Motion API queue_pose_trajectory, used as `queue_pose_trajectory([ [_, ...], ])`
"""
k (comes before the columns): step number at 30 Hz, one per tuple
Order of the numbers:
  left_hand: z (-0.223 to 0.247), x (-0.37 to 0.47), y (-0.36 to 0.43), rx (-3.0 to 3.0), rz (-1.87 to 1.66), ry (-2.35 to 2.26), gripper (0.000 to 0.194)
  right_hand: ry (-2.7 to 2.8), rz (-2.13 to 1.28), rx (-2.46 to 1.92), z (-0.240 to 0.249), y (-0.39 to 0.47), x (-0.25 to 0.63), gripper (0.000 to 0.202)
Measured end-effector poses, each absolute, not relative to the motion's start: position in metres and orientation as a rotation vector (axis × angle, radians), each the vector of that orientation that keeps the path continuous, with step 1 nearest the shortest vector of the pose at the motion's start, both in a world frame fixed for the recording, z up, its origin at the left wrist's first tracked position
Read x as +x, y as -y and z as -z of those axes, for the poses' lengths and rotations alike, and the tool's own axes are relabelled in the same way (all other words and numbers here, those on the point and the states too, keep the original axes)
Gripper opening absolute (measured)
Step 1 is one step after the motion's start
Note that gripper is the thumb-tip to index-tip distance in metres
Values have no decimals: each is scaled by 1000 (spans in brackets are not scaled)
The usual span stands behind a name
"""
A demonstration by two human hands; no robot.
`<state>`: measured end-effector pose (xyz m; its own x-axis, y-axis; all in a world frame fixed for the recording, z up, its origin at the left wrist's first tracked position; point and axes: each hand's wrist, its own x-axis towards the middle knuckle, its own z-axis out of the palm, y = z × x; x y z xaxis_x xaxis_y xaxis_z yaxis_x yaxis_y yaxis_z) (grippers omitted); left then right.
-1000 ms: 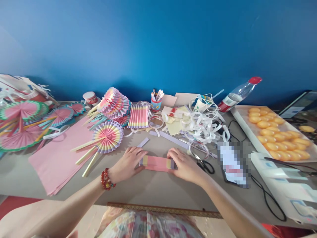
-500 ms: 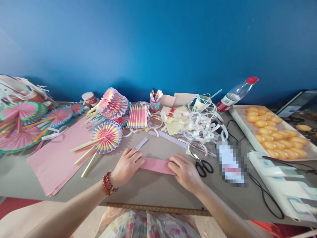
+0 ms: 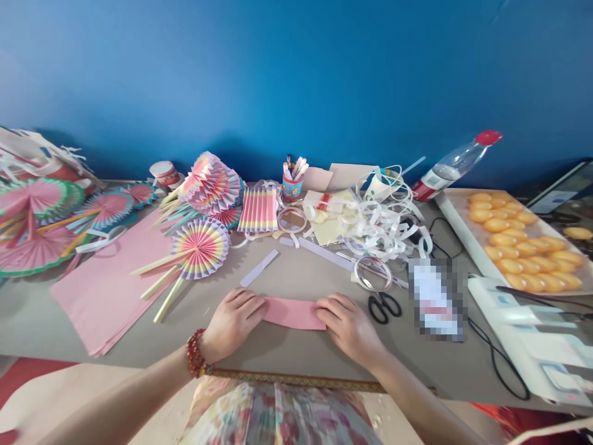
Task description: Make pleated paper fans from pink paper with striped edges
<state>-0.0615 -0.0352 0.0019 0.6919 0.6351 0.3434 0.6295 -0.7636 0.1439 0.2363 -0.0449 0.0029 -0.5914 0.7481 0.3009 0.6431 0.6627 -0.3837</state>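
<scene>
A folded-looking strip of pink paper (image 3: pixel 295 313) spans the space between my two hands, low over the grey table. At its left end, my left hand (image 3: pixel 236 322) has its fingers closed on the paper. My right hand (image 3: pixel 348 326) grips the opposite end, its thumb out of sight. Just beyond my left hand lies a short lilac paper strip (image 3: pixel 259 267). Black-handled scissors (image 3: pixel 385 308) rest close to my right hand, and a roll of clear tape (image 3: pixel 372 274) sits over their blades.
Pleated paper fans (image 3: pixel 200 248) and pink sheets (image 3: pixel 111 290) lie left. Curled white strips (image 3: pixel 384 225) pile up behind, near a pen cup (image 3: pixel 292 185). A leaning bottle (image 3: pixel 456 164), a tray of yellow pieces (image 3: pixel 451 213) and a white power strip (image 3: pixel 509 340) occupy the right.
Both hands, still on the pink strip, have come slightly nearer the table's front edge. More of the short lilac strip now shows beyond my left hand. The view has shifted a little.
</scene>
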Motion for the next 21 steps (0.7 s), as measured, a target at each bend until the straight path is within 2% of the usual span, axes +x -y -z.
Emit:
queue_pose_trajectory([
  [8,-6,-62,29,2524,-561,-1155,17,2296,-578,-1238,-4,42,237,17],
  [15,-6,-60,24,2361,-576,-1287,16,2190,-527,-1354,-3,41,229,12],
  [21,-14,-57,15,2300,-463,-1350,18,2211,-464,-1433,-4,35,226,16],
])
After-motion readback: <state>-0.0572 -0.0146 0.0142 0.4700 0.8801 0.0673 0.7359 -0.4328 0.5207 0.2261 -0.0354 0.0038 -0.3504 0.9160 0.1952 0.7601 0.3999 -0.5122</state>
